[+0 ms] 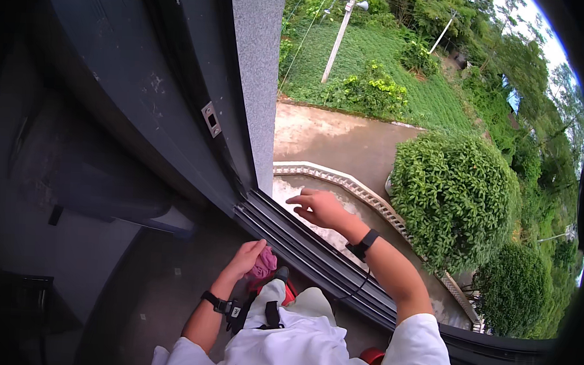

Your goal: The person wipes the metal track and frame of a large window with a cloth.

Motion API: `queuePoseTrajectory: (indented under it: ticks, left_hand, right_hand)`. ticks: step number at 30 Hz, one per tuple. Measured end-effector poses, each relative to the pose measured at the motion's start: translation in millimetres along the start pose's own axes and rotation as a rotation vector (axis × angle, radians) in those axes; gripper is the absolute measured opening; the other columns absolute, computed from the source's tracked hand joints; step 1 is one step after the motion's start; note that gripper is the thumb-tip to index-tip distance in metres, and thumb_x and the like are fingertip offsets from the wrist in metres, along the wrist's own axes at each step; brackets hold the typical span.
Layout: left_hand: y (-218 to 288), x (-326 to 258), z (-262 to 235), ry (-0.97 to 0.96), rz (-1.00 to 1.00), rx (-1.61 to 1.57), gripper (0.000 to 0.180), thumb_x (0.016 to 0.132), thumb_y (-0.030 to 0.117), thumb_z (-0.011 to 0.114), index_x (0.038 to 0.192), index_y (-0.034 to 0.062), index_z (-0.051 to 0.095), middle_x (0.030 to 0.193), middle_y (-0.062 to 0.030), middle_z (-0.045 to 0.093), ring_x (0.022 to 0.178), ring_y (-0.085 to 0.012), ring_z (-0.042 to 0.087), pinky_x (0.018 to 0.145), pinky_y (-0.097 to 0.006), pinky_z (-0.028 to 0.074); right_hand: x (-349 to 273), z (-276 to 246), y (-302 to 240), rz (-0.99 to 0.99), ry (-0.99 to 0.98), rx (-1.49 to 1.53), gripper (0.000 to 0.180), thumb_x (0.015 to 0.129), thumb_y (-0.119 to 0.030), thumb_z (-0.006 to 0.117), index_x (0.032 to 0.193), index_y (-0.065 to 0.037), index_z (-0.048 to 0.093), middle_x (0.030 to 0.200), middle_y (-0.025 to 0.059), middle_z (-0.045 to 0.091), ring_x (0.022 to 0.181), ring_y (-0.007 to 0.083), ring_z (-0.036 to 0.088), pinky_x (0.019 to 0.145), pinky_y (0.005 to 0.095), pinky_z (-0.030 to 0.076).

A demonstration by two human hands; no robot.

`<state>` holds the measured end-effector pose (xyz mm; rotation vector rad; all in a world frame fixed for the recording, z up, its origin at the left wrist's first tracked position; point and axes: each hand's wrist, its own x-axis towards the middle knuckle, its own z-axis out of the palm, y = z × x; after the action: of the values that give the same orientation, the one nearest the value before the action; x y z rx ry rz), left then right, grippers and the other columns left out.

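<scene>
My left hand (243, 256) is closed round a crumpled pink cloth (264, 263), on the room side of the sliding window's bottom track (287, 247). Out past the track, my right hand (322, 209) hangs in the opening with its fingers loosely bent and apart. Nothing shows in it. Several dark parallel rails make up the track, which runs from upper left to lower right. At its left end stands the dark window frame (230, 93) with a metal latch plate (211, 119). Each wrist wears a black band.
Red objects (290, 295) lie low beside my legs, partly hidden. Outside, far below, are a paved yard (347, 136), a curved pale balustrade (351, 181) and a large leafy tree (453, 197). A grey wall (255, 61) borders the opening. Dark furniture (116, 193) stands at the left.
</scene>
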<state>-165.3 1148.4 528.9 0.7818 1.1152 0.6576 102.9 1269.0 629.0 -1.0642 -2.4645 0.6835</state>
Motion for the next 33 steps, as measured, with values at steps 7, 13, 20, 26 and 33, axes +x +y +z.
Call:
queuePoseTrajectory:
  ticks: [7, 13, 20, 26, 33]
  left_hand:
    - [1.2, 20.8, 20.8, 0.021, -0.028, 0.058, 0.036, 0.107, 0.035, 0.052, 0.098, 0.0043, 0.069, 0.085, 0.0025, 0.067, 0.075, -0.0049, 0.058, 0.069, -0.024, 0.048]
    - [0.0, 18.9, 20.5, 0.06, 0.032, 0.043, 0.038, 0.107, 0.035, 0.052, 0.098, 0.0017, 0.069, 0.085, 0.0002, 0.068, 0.075, -0.007, 0.06, 0.071, -0.026, 0.05]
    - [-2.7, 35.7, 19.1, 0.029, 0.099, 0.246, 0.049, 0.105, 0.04, 0.054, 0.076, 0.0008, 0.064, 0.067, 0.003, 0.055, 0.062, -0.0063, 0.044, 0.056, -0.032, 0.041]
    - [-24.1, 41.2, -11.6, -0.011, 0.003, 0.12, 0.047, 0.104, 0.041, 0.056, 0.08, 0.003, 0.068, 0.071, 0.0034, 0.062, 0.062, -0.0054, 0.05, 0.058, -0.027, 0.043]
    - [-9.2, 41.0, -4.9, 0.016, 0.002, 0.24, 0.048, 0.103, 0.04, 0.058, 0.082, -0.0005, 0.07, 0.077, -0.0028, 0.069, 0.068, -0.0093, 0.06, 0.065, -0.029, 0.048]
  right_hand:
    - [74.4, 71.7, -38.6, -0.042, -0.102, -0.149, 0.028, 0.089, -0.024, 0.06, 0.115, -0.02, 0.072, 0.088, 0.0137, 0.068, 0.078, 0.0351, 0.069, 0.069, 0.0466, 0.056]
    - [93.6, 89.1, -35.2, -0.023, -0.246, -0.227, 0.018, 0.088, -0.023, 0.06, 0.101, -0.019, 0.072, 0.082, 0.0138, 0.071, 0.08, 0.036, 0.07, 0.07, 0.0478, 0.056]
    - [103.0, 94.5, -27.7, 0.049, -0.304, -0.389, 0.02, 0.085, -0.017, 0.06, 0.098, -0.017, 0.075, 0.081, 0.0148, 0.071, 0.076, 0.0355, 0.071, 0.068, 0.0471, 0.058]
    - [120.6, 117.6, -47.5, -0.061, -0.176, -0.349, 0.013, 0.08, -0.014, 0.062, 0.075, -0.01, 0.074, 0.076, 0.0138, 0.071, 0.077, 0.0348, 0.072, 0.068, 0.0447, 0.059]
    - [108.8, 121.9, -31.8, -0.029, -0.167, -0.347, 0.014, 0.078, -0.014, 0.063, 0.077, -0.009, 0.076, 0.077, 0.0149, 0.071, 0.079, 0.0356, 0.072, 0.07, 0.0451, 0.059]
